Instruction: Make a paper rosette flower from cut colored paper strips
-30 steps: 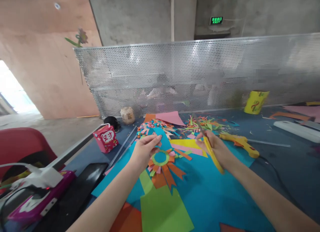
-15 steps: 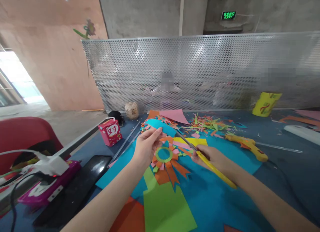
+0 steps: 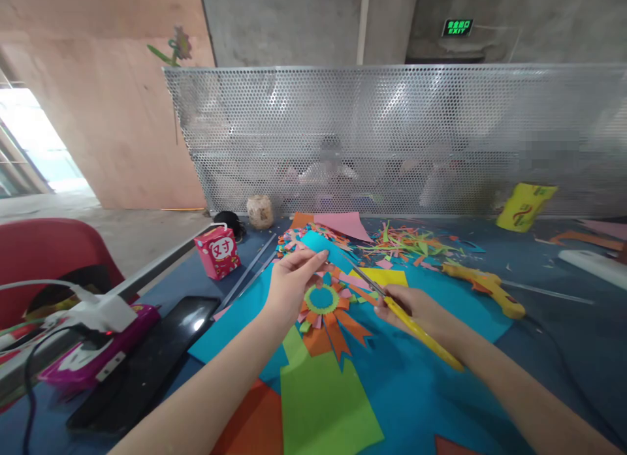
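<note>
Between its thumb and fingers, my left hand [image 3: 294, 279] pinches a blue paper strip [image 3: 329, 250] above the table. My right hand [image 3: 409, 306] is closed on yellow-handled scissors [image 3: 421, 337], whose blades point up and left toward the strip's right end. Whether the blades touch the paper I cannot tell. Below the hands lies a paper rosette [image 3: 335, 316] with a green ring, a blue centre, pink and orange tabs and notched orange tails. It rests on blue sheets [image 3: 411, 390], partly over a green sheet [image 3: 328, 403].
A yellow glue gun [image 3: 482, 288] lies at right, its cord trailing forward. Paper scraps [image 3: 406, 241] are heaped at the back before a perforated metal screen [image 3: 304, 135]. At left are a phone [image 3: 147, 363], a purple power strip [image 3: 93, 363] and a red box [image 3: 218, 252].
My left hand has moved slightly right and turned the blue strip, which now slopes more steeply down to the right. The right hand and scissors have stayed almost in place.
</note>
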Motion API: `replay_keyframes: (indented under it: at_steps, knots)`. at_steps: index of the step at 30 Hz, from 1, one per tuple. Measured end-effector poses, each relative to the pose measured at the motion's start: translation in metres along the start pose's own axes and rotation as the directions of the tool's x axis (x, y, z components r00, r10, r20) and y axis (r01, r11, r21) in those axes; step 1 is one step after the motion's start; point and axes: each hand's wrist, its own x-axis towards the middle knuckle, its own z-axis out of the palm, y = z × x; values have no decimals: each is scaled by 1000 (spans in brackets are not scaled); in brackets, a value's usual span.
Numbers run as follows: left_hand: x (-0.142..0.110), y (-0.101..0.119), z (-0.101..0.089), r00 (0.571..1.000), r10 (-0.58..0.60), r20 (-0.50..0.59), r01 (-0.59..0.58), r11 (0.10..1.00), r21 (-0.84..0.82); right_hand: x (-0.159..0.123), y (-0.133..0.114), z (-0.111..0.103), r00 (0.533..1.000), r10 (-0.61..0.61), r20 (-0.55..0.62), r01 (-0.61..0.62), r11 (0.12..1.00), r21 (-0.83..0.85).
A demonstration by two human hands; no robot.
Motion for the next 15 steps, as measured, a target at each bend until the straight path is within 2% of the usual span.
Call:
replay_keyframes:
  at_steps: [15]
  knots:
    - [-2, 3, 1, 999, 39, -17, -37, 996, 85, -1, 0, 2, 1000, 5, 18, -4, 999, -38]
